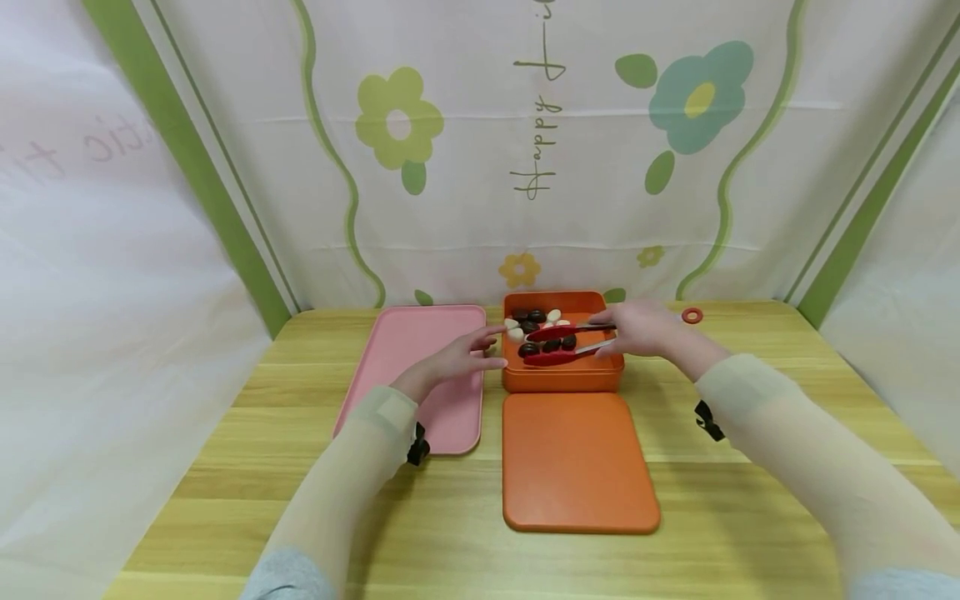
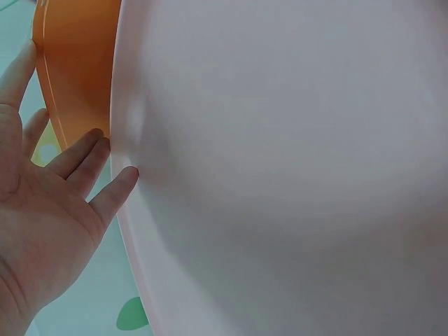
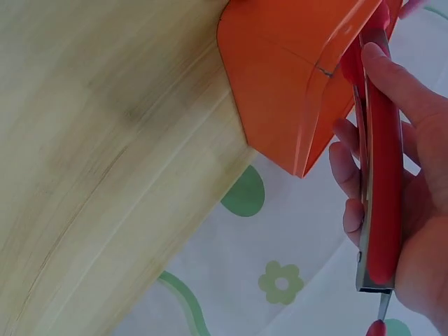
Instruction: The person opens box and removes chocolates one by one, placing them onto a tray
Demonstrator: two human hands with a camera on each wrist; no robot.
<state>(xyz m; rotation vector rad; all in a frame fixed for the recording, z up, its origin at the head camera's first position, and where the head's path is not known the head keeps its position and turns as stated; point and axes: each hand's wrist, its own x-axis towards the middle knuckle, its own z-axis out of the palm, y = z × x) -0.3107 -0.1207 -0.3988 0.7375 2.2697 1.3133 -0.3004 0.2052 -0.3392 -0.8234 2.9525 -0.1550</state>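
My right hand [image 1: 641, 329] grips a pair of red-and-metal tongs [image 3: 383, 182], thumb on one arm and fingers on the other. The red tips of the tongs are parted inside an orange box [image 1: 562, 382], around some dark egg-shaped pieces [image 1: 551, 345]. More dark pieces [image 1: 537, 316] and white ones [image 1: 553, 316] lie toward the box's left and back. At the box's left side is my left hand [image 1: 453, 358], its fingers spread and fairly straight, fingertips right at the wall. That hand holds nothing.
A pink tray [image 1: 435, 325] lies left of the box, partly beneath my left forearm. In front of the box is a flat orange lid [image 1: 577, 462]. The tongs' red end ring [image 1: 692, 315] shows behind my right wrist. A patterned curtain [image 1: 465, 225] hangs along the wooden table's back edge.
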